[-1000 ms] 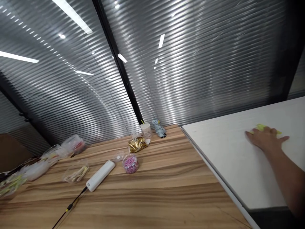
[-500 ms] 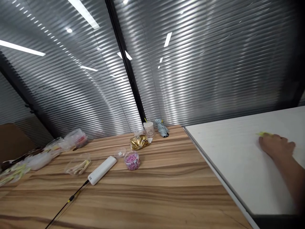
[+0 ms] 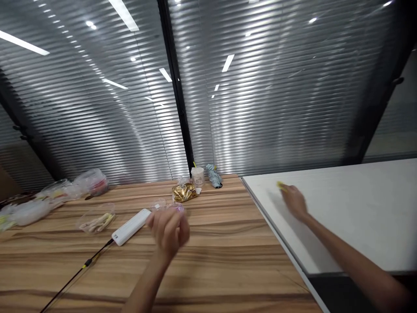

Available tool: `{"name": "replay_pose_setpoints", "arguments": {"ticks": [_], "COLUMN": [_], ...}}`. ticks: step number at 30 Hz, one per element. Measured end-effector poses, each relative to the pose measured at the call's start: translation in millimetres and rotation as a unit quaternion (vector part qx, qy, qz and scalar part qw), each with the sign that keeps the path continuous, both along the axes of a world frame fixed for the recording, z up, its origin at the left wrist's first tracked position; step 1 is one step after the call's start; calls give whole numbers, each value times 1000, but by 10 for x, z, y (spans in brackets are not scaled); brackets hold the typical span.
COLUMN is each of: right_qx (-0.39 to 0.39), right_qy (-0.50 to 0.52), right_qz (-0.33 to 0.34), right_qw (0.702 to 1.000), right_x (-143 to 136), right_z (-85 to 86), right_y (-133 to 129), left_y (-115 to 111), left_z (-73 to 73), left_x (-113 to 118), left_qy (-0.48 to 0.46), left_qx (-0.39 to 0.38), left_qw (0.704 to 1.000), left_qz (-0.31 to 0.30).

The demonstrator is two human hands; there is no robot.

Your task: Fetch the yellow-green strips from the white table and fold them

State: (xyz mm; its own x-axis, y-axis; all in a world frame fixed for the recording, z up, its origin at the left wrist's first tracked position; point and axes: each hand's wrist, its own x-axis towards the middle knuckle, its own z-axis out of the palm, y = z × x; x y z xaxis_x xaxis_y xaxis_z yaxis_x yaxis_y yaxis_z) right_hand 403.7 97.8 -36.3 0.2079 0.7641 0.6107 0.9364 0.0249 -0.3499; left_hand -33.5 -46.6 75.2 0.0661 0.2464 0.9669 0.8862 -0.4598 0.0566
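Note:
My left hand (image 3: 168, 232) is raised over the wooden tabletop, its fingers loosely curled and smeared by motion. Behind it, a clear round tub of small purple pieces (image 3: 177, 207) is mostly hidden; whether the hand touches it I cannot tell. Over the white board-like surface on the right, my right hand (image 3: 295, 203) pinches a small yellow object (image 3: 281, 186), too blurred to name. A clear lid (image 3: 158, 204) lies just left of the tub.
A white power bank-like block (image 3: 130, 227) with a black cable lies left of my left hand. Further left is a clear tray with pale sticks (image 3: 97, 222). A gold packet (image 3: 184, 191), white cup (image 3: 197, 176) and crumpled blue-grey wrapper (image 3: 214, 176) stand near the blinds.
My left hand has come into view in front of the tub. My right hand has moved left over the white surface with the yellow object. The view has shifted slightly.

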Motion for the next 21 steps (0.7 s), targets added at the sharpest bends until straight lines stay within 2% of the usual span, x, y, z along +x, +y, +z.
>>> {"name": "replay_pose_setpoints", "arguments": {"ticks": [1, 3, 5, 7, 9, 11, 16, 21], "right_qx": [27, 36, 6, -39, -52, -38, -13, -31], "right_qy": [31, 87, 109, 95, 66, 22, 23, 1], "right_qz": [54, 170, 282, 385, 449, 488, 392, 372], "right_qw": [998, 981, 953, 917, 890, 872, 920, 928], "right_x": [-343, -1092, -1811, -2375, -2712, -2827, -2667, -2619], "right_z": [53, 126, 146, 135, 120, 111, 130, 193], "right_y": [-32, -152, -336, -545, -730, -854, -931, -969], "left_y": [126, 384, 578, 660, 650, 607, 588, 612], "left_z": [2, -45, -167, -327, -465, -547, -570, -581], "left_x": [-42, -148, -252, -318, -334, -309, -232, -279], "left_qy": [-10, -38, -55, -29, 44, 89, 113, 83], "left_qx": [-29, -144, -283, -330, -334, -338, -334, -314], "left_qw": [999, 986, 954, 938, 936, 933, 931, 940], "left_qz": [24, 69, 82, 99, 98, 92, 94, 102]}}
